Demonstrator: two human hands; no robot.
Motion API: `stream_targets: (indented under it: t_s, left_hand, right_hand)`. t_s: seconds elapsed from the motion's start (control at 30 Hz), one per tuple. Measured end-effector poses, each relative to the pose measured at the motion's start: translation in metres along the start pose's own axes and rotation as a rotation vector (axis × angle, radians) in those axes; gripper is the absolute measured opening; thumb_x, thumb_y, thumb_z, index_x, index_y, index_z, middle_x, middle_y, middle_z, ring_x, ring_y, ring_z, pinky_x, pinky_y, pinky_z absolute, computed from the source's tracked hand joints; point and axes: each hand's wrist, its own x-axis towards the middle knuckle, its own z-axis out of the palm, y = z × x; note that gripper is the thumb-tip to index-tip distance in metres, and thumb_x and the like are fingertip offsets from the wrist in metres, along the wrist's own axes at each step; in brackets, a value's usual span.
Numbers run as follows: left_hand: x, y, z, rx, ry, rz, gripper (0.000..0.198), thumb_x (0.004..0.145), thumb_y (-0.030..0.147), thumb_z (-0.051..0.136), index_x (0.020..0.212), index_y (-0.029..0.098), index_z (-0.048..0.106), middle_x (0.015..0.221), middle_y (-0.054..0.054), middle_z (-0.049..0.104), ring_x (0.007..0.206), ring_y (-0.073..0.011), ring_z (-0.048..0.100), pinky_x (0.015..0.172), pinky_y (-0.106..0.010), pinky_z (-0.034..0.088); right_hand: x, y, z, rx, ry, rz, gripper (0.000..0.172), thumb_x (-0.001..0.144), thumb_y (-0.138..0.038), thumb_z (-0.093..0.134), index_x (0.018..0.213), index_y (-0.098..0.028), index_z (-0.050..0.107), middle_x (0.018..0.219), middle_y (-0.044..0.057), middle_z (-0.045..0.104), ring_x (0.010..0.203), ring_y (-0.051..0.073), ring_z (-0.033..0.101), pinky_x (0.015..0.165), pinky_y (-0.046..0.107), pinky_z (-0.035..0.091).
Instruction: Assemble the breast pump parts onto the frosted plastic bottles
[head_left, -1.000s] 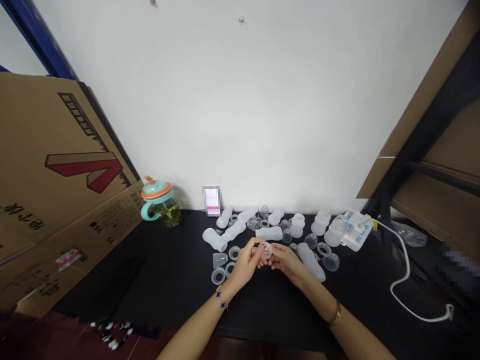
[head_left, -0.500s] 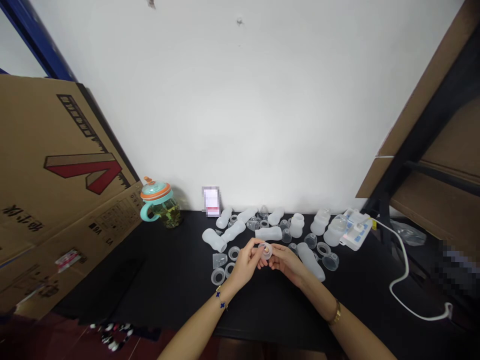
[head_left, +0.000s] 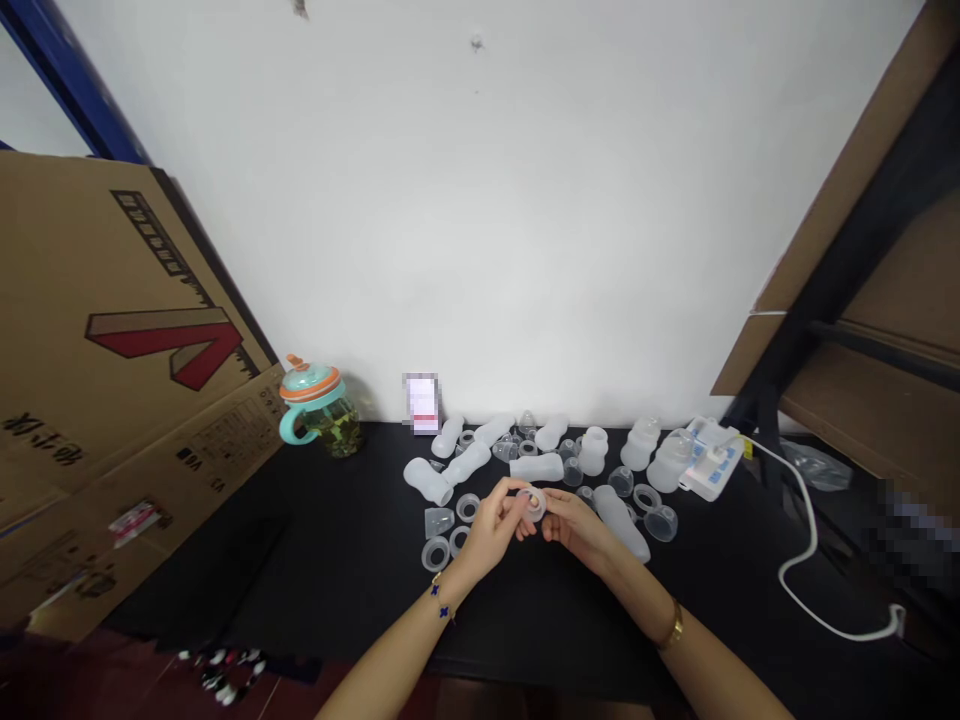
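Observation:
A translucent bottle collar ring (head_left: 535,504) is held up between my two hands above the black table. The fingers of my left hand (head_left: 491,525) pinch its left side. My right hand (head_left: 576,527) grips the ring's right edge with thumb and fingertips. Left of my hands lie loose collar rings (head_left: 436,553) and a clear cap (head_left: 439,521). Beyond them are frosted baby bottles (head_left: 537,467), most lying on their sides. One bottle (head_left: 622,524) lies just right of my right hand, near another clear cap (head_left: 661,523).
At the back left stands a lidded teapot (head_left: 322,408) beside a large cardboard box (head_left: 150,400). A phone-like screen (head_left: 424,403) leans on the white wall. To the right sits a power strip (head_left: 711,462) with a white cable (head_left: 806,560).
The ring has shifted very slightly, and the fingers of my right hand have moved a little on its edge. The objects on the table have stayed put.

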Motion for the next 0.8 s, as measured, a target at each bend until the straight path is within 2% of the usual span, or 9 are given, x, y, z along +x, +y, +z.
stream_targets:
  t_s: [0.23, 0.37, 0.47, 0.6, 0.73, 0.8]
  left_hand:
    - [0.002, -0.001, 0.000, -0.039, 0.029, -0.020, 0.036, 0.093, 0.050, 0.058, 0.109, 0.018, 0.057, 0.063, 0.000, 0.067, 0.054, -0.0126, 0.062, 0.052, -0.020, 0.047]
    - [0.004, -0.001, -0.001, -0.017, 0.044, -0.025, 0.036, 0.094, 0.051, 0.056, 0.109, 0.018, 0.058, 0.069, -0.001, 0.068, 0.061, -0.0142, 0.065, 0.052, -0.020, 0.047]
    - [0.005, -0.003, -0.002, 0.023, 0.097, -0.034, 0.037, 0.092, 0.052, 0.058, 0.103, 0.018, 0.058, 0.067, 0.000, 0.066, 0.060, -0.0144, 0.064, 0.050, -0.020, 0.047]
    - [0.008, -0.007, -0.005, 0.073, 0.187, -0.064, 0.039, 0.089, 0.055, 0.060, 0.100, 0.017, 0.058, 0.066, -0.001, 0.067, 0.059, -0.0151, 0.064, 0.050, -0.021, 0.048]
    - [0.007, -0.007, -0.006, 0.156, 0.229, -0.070, 0.039, 0.089, 0.056, 0.059, 0.099, 0.019, 0.058, 0.064, 0.000, 0.066, 0.061, -0.0168, 0.066, 0.051, -0.022, 0.049]
    - [0.006, -0.006, -0.006, 0.194, 0.240, -0.065, 0.037, 0.090, 0.056, 0.058, 0.100, 0.020, 0.057, 0.065, 0.000, 0.066, 0.063, -0.0177, 0.067, 0.050, -0.021, 0.049]
  right_hand:
    - [-0.002, -0.002, 0.004, 0.021, -0.009, 0.013, 0.031, 0.081, -0.045, 0.077, 0.091, -0.017, 0.069, 0.073, 0.002, 0.067, 0.056, 0.009, 0.059, 0.053, 0.020, 0.044]
    - [-0.004, -0.006, 0.007, 0.023, 0.049, 0.001, 0.032, 0.081, -0.045, 0.077, 0.096, -0.018, 0.068, 0.075, 0.002, 0.068, 0.057, 0.010, 0.062, 0.052, 0.019, 0.046]
    - [-0.007, -0.011, 0.011, 0.005, 0.134, -0.035, 0.035, 0.080, -0.044, 0.077, 0.104, -0.021, 0.068, 0.088, 0.003, 0.070, 0.062, 0.011, 0.065, 0.052, 0.020, 0.049]
    - [-0.008, -0.014, 0.014, -0.108, 0.262, -0.137, 0.036, 0.081, -0.048, 0.073, 0.106, -0.023, 0.068, 0.115, 0.008, 0.068, 0.067, 0.013, 0.067, 0.049, 0.021, 0.050]
    - [-0.002, -0.008, 0.012, -0.303, 0.299, -0.225, 0.041, 0.072, -0.047, 0.079, 0.101, -0.020, 0.069, 0.114, 0.009, 0.068, 0.063, 0.013, 0.065, 0.044, 0.022, 0.049]
    - [0.000, -0.004, 0.010, -0.406, 0.314, -0.246, 0.041, 0.072, -0.047, 0.078, 0.102, -0.020, 0.069, 0.114, 0.009, 0.068, 0.060, 0.014, 0.065, 0.041, 0.022, 0.047]
